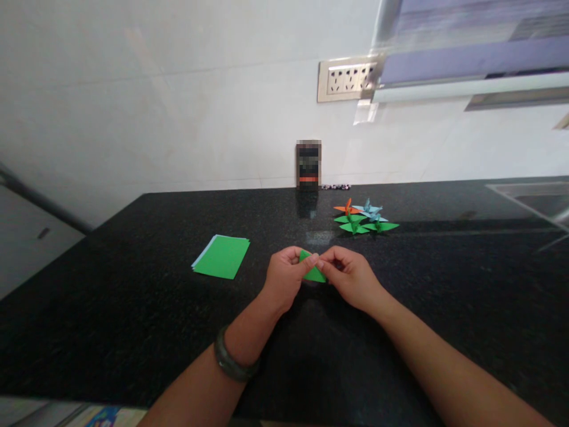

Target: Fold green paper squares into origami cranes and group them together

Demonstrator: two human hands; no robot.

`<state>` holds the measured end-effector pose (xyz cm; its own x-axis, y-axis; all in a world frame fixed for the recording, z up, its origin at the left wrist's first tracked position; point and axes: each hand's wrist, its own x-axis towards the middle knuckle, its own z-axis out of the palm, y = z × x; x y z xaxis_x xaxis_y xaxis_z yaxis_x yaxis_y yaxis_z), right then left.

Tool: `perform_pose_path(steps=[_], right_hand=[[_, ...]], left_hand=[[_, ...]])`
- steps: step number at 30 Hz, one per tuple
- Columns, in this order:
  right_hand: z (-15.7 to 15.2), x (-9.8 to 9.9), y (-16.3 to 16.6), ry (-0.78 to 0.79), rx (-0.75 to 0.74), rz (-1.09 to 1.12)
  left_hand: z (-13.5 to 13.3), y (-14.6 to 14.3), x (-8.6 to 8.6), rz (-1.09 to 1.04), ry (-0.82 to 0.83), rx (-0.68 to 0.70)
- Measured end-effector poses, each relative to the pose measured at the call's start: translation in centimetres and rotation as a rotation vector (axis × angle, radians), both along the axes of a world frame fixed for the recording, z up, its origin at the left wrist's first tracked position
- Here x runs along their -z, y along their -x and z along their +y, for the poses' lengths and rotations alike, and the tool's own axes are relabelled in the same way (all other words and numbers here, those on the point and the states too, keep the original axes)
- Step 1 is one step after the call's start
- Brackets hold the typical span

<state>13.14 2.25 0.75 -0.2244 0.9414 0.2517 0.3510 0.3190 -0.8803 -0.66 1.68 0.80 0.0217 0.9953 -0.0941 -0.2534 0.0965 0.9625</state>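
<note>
A small folded piece of green paper is held between both hands, just above the dark countertop. My left hand grips its left side, thumb lying across the front. At its upper right edge, my right hand pinches the paper between thumb and fingers. Part of the folded paper is hidden behind the fingers. To the left lies a stack of square paper sheets, green on top with pale blue edges showing. Several folded paper cranes in green, orange and light blue sit together beyond my right hand.
A phone-like dark object, its face pixelated, leans upright against the white wall. A beaded strand lies beside it. The black speckled countertop has a sink-like metal rim at the far right. A socket panel is on the wall.
</note>
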Motion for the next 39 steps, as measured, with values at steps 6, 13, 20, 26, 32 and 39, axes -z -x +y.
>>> perform_pose_path(steps=[6,13,20,26,32,39], right_hand=[[0.4,0.1,-0.5,-0.003,-0.021,0.007],[0.7,-0.2,-1.2,-0.185,-0.020,-0.072],[0.1,-0.6,-1.1,-0.568,-0.118,-0.372],[0.1,-0.2,-0.8,-0.660,-0.070,-0.414],[0.0,0.0,-0.2,-0.653,0.089,-0.236],[-0.3,0.1,0.7,-0.514,0.281,-0.084]], left_hand=[[0.3,0.3,-0.4,-0.096,0.160,0.018],[0.1,0.4,-0.1,-0.079,0.193,0.167],[0.2,0.3,-0.1,-0.282,0.150,0.130],[0.3,0.3,0.1,-0.385,0.121,0.106],[0.3,0.0,-0.1,-0.494,0.066,0.113],[0.0,-0.4,0.0,-0.524,0.068,0.130]])
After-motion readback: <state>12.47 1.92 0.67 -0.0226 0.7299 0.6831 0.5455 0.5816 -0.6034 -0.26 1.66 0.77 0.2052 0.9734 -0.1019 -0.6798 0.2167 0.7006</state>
